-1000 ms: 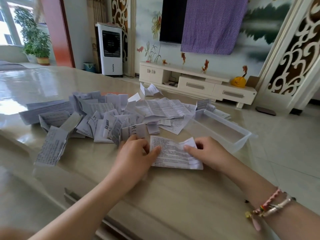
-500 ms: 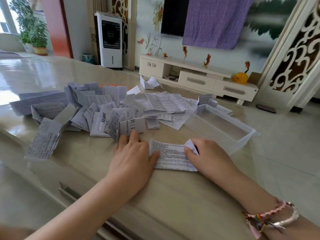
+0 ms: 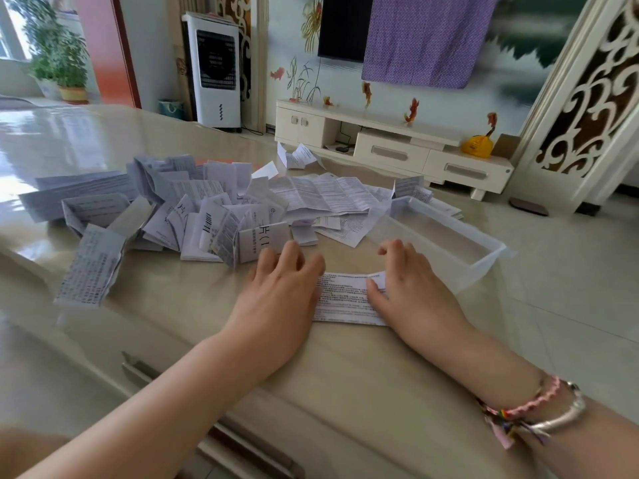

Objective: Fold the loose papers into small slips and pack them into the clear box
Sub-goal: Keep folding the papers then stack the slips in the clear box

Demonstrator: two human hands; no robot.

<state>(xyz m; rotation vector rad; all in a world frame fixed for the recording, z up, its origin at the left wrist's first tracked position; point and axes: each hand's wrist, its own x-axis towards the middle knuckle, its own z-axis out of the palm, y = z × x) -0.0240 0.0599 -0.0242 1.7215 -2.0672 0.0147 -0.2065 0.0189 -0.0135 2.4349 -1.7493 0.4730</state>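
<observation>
On the bench (image 3: 345, 392) just in front of you, the folded paper (image 3: 347, 299) lies flat between your two hands, printed side up. Your left hand (image 3: 280, 288) covers its left end and your right hand (image 3: 411, 281) its right end, both palm down with loosely bent fingers pressing rather than pinching, most likely to flatten the crease and keep the sheet from springing open before the next fold. Only the middle strip shows between your thumbs; both ends are hidden under your palms. The clear box (image 3: 446, 233) stands just beyond your right hand, holding nothing that shows, close enough to drop the finished slip in without reaching. The heap of loose papers (image 3: 193, 209) spreads behind your left hand, one leaflet nearly touching your fingertips.
</observation>
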